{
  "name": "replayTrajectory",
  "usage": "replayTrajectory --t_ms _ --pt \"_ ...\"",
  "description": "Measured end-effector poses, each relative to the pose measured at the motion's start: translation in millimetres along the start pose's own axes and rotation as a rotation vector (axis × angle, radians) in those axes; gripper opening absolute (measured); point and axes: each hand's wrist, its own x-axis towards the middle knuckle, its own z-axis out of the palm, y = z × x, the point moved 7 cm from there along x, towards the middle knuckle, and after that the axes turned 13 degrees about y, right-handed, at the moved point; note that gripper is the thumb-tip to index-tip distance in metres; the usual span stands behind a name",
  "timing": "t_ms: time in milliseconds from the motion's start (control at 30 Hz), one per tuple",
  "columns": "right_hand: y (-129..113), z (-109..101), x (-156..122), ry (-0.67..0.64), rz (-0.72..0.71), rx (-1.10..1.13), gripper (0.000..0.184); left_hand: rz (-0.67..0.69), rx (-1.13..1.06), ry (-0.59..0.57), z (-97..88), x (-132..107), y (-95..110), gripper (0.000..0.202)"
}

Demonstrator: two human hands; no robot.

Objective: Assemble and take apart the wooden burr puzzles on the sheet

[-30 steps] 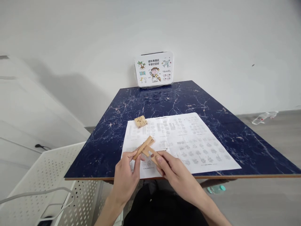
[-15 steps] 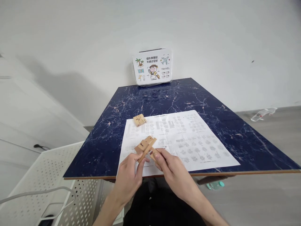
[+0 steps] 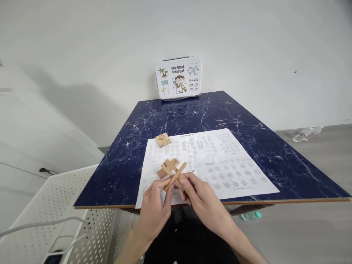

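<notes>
Both hands hold a cluster of light wooden puzzle bars just above the near edge of the table. My left hand pinches the lower end of one slanted bar. My right hand grips the crossed bars from the right, fingers closed around them. A notched bar shows on top of the cluster. Under the hands lies a white instruction sheet printed with small diagrams. A second small bundle of wooden pieces rests on the sheet's far left corner.
The dark blue marbled table stands against a white wall, with a white cartoon-printed box upright at its far edge. A white perforated basket with a cable sits at lower left. Plastic bottles lie on the floor at right.
The bars have been turned in my hands: the slanted bar now crosses in front and a notched bar shows on top. Both hands stayed at the table's near edge.
</notes>
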Motion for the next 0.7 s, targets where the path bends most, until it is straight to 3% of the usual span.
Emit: replayTrajectory --t_ms 167,467,700 --pt "-0.5 -0.3 -0.9 0.017 -0.029 -0.047 0.037 0.085 -0.003 -0.061 1.1 -1.2 3.9 0.015" --pt "1.2 -0.1 -2.0 0.002 -0.006 -0.027 0.039 0.119 -0.012 -0.069 -0.6 0.0 10.5 0.019" --pt "1.5 1.5 -3.5 -0.022 0.031 0.03 0.04 0.117 -0.056 -0.092 -6.0 1.7 4.6 0.021"
